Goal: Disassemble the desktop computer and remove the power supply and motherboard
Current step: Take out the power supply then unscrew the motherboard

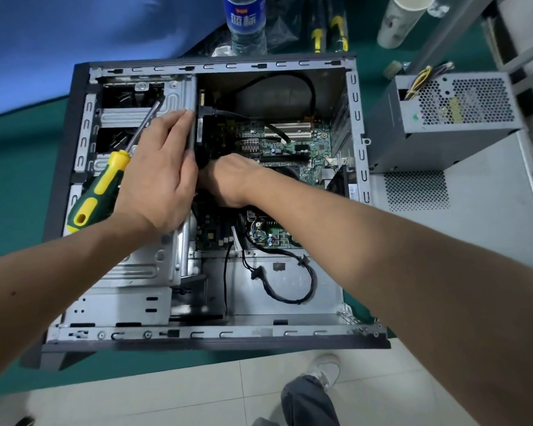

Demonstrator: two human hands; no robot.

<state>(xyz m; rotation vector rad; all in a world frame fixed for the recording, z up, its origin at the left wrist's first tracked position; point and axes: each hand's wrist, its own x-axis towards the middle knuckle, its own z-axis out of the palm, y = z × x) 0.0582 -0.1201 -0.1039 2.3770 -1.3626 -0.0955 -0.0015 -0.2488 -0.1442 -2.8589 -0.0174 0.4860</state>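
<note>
The screwdriver [99, 186] lies on the computer case [62, 124], left of the left hand [157, 176], whose straight fingers press the metal cage. The right hand [228, 179] reaches inside over the green board [290, 149]; I cannot tell what it holds. The power box [443, 118] sits right of the case, and a hard pull could snap a wire.

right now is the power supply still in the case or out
Out. The power supply sits on the bench to the right of the open case, its loose wires sticking up, while the motherboard is inside the case.
</note>
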